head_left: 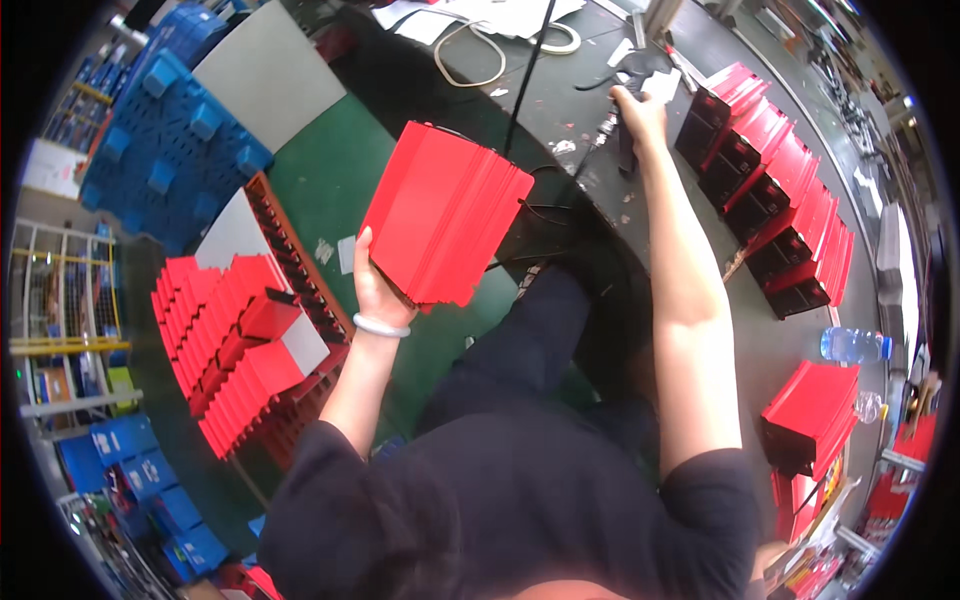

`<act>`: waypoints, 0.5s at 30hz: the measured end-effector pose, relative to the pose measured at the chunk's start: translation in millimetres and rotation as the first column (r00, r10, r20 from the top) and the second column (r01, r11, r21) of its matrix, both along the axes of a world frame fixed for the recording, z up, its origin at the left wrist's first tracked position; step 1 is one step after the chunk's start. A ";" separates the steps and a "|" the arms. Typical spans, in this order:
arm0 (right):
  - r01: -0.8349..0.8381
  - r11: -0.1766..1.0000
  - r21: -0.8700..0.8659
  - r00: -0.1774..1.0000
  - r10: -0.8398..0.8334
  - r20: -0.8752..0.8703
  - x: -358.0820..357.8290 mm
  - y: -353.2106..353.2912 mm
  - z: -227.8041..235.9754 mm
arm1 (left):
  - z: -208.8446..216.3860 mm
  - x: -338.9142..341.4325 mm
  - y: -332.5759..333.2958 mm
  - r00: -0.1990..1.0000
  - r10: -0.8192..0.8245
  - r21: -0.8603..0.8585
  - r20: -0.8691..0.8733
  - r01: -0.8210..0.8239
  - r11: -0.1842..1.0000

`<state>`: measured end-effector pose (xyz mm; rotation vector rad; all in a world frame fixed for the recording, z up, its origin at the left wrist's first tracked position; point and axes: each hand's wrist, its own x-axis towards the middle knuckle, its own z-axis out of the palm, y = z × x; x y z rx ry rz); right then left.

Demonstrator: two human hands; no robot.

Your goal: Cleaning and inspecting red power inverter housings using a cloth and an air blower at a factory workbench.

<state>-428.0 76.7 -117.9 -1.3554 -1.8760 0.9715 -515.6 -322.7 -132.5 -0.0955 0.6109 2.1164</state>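
Note:
In my left hand (pixel 378 290) is a red ridged metal casing (pixel 445 210), tilted and held by its lower left edge above the green floor. A pale bracelet circles that wrist. My right hand (pixel 643 118) reaches over the dark worktable (pixel 600 190), its fingers wrapped round a black hand tool (pixel 627 152). The tool's exact kind is hard to make out; a cable or hose lies beside it. To the right of this hand stands a row of red casings with black end faces (pixel 765 190).
Many red casings (pixel 225 340) are stacked on a rack at the left, before a blue plastic pallet (pixel 165 150). At the right lie a water bottle (pixel 855 345) and another red casing (pixel 812 415). Papers and a looped pale cable (pixel 470 55) rest on the table's far side.

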 end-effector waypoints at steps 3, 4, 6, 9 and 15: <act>-0.152 0.976 -0.157 0.718 0.000 -0.696 14.2 -38.4 18.1 | -6.8 -0.3 -31.5 0.999 0.009 -0.034 -0.052 -0.010 0.999; -0.259 0.961 -0.097 0.546 0.063 -0.836 24.0 -53.2 26.6 | -11.0 -1.3 -40.9 0.998 0.013 -0.024 -0.065 -0.015 1.000; -0.497 0.861 -0.112 0.241 0.012 -0.971 51.7 -102.8 61.3 | -16.5 -6.5 -59.1 0.994 0.024 -0.045 -0.104 -0.029 0.999; -0.672 0.735 0.088 0.309 0.387 -0.869 91.2 -167.4 75.8 | -17.1 -11.3 -74.5 0.991 0.106 -0.071 -0.086 -0.112 0.991; -0.967 0.256 0.016 0.256 0.966 0.041 118.0 -264.3 56.0 | -34.6 -30.9 -110.4 0.969 0.224 -0.184 -0.100 -0.240 0.953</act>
